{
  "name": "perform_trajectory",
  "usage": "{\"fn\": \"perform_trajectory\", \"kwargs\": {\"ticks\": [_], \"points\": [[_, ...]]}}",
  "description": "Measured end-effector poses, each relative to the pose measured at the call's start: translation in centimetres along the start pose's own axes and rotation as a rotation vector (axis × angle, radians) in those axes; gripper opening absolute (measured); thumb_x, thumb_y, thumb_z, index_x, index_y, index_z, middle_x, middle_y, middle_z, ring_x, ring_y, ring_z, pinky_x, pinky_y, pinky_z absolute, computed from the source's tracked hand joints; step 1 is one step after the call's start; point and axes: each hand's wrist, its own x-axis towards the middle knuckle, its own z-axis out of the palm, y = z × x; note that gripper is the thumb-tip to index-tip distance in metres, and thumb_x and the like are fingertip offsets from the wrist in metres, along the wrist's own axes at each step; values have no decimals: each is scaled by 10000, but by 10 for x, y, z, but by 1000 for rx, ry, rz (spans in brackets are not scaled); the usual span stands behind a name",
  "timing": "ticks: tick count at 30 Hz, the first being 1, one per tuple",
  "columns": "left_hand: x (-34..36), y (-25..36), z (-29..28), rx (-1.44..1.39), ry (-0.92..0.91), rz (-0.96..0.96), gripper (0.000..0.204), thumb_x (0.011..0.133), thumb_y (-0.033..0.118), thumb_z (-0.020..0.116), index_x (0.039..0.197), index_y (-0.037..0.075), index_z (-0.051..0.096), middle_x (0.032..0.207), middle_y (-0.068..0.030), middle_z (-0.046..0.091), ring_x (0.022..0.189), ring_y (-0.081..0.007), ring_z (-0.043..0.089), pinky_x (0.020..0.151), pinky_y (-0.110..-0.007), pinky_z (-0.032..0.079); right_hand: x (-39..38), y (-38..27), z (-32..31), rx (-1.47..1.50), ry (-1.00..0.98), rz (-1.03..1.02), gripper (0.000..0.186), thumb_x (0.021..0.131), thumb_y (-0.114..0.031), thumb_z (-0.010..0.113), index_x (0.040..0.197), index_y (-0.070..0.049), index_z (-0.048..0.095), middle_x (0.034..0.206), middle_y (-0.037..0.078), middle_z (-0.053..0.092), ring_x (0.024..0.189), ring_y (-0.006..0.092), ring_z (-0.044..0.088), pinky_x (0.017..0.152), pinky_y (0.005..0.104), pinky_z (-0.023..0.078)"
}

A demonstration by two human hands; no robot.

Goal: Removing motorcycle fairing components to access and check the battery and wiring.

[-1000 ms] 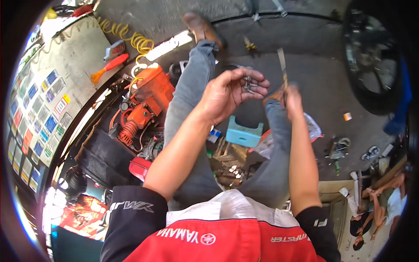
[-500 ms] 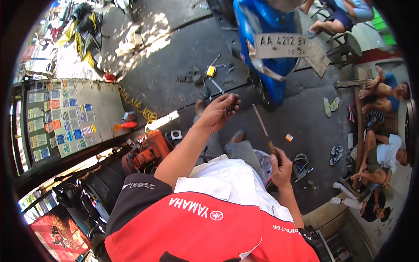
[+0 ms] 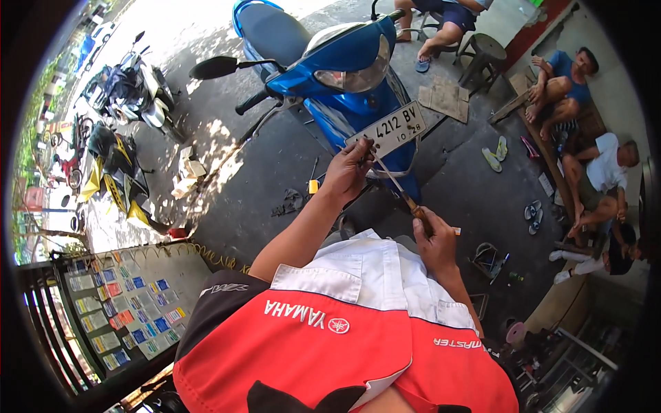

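My left hand (image 3: 346,172) is raised at the lower left of a white licence plate (image 3: 389,134) on a blue scooter's front (image 3: 323,110), as seen from here; whether it touches the plate I cannot tell. Its fingers are closed on small metal bolts, mostly hidden. Lower and to the right, my right hand (image 3: 436,241) grips a screwdriver (image 3: 395,183) by its brown handle. The long shaft slants up to the left, its tip among or beside my left fingertips.
People (image 3: 573,86) sit barefoot along a wooden bench at right, near sandals (image 3: 492,158) and a dark stool (image 3: 482,58). Cardboard (image 3: 444,100) lies beside the scooter. Parked motorcycles (image 3: 120,182) stand at left, above a panel (image 3: 124,303) of packets and a coiled yellow hose (image 3: 219,256).
My view has tilted up from my legs to the scooter. My left fingers have closed over the bolts and risen, and the screwdriver's tip has moved leftward to them.
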Motion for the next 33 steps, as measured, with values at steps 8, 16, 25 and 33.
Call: {"fn": "perform_trajectory", "kwargs": {"ticks": [8,16,25,33], "points": [[118,5,45,305,-68,-100,277,1011,271,666,1140,27,684,959,-15,679,875,-113,618,809,-253,508,79,58,-1,565,-107,428,304,957,-203,659,1169,15,648,852,133,703,748,189,681,693,330,526],[286,-41,101,89,118,21,238,1006,322,676,1121,113,668,773,69,523,677,-62,466,615,-242,358,228,149,-37,481,-95,295,288,992,-153,626,1258,-42,618,936,129,705,784,206,684,721,328,536],[418,-19,100,31,327,303,149,1007,305,668,1046,162,652,674,66,441,602,-71,432,567,-249,354,405,227,2,627,-126,110,297,986,-147,641,1262,-35,652,1058,190,712,968,336,732,795,395,570],[438,-2,88,48,364,340,336,999,324,681,738,180,527,662,58,482,615,-78,487,578,-252,390,432,237,21,807,-180,126,294,1002,-150,636,1267,-23,647,1101,180,723,991,278,742,834,348,574]]}}
